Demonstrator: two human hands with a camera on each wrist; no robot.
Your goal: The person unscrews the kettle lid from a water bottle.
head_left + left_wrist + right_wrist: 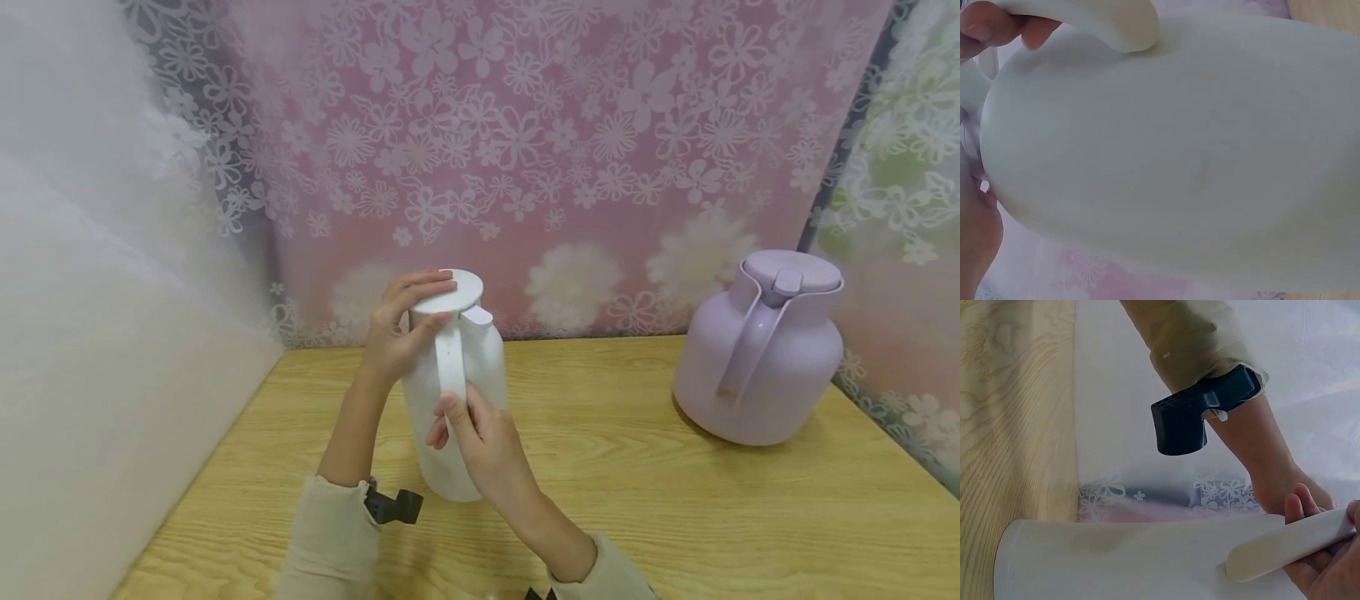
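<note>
White jug (pixel 483 371): appears to stand upright on the wood-grain table (pixel 600 467), left of centre in the head view. Its handle (pixel 450 354) faces the person; a small tab (pixel 477 316) juts from beside the lid (pixel 467 289).

Handling (judgement): shell looks hard and stiff, so squeezing should not deform it. Surface smooth and matte; the broad rounded body would probably slip under one palm. Weight uncertain, contents hidden; likely noticeably heavier if filled. A knock or drop could damage an insulated lining, if it has one. Best hold: fingers wrapped round the handle, second hand steadying the top.

Right hand (pixel 483 429): fingers curled round the lower part of the handle, thumb on its near face; the right wrist view agrees. Left hand (pixel 397 329): fingers together across the lid's top, thumb against the near side by the handle's upper end, clasping the lid between them. Pressure cannot be told.

Farther out: lilac jug (pixel 780 375) upright on the table, well apart to the right, lid seated. Floral cloth (pixel 480 125) hangs behind.
</note>
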